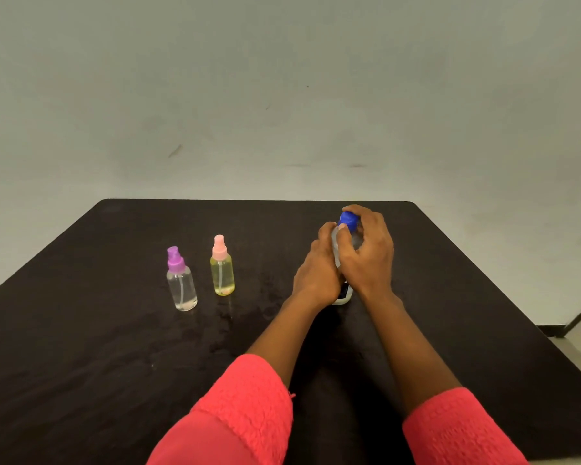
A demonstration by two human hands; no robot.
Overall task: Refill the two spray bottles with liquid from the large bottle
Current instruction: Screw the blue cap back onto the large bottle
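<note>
large clear plastic bottle (344, 295) stands upright, blue cap (347, 220) upward; left hand (317, 270) grasps its body; right hand (366, 253) pinches the cap; both capped spray bottles left of it

Dim, even, greenish light; soft focus overall, faint sheen on the dark table (114, 330), wide-angle edge bending.

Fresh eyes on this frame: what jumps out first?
Both hands, in bright pink sleeves, wrap the large clear bottle right of centre on the black table: the left hand around its body, the right hand over its blue cap. To the left stand two small spray bottles, capped and upright: a clear one with a purple sprayer and a yellow one with a pink sprayer.
</note>
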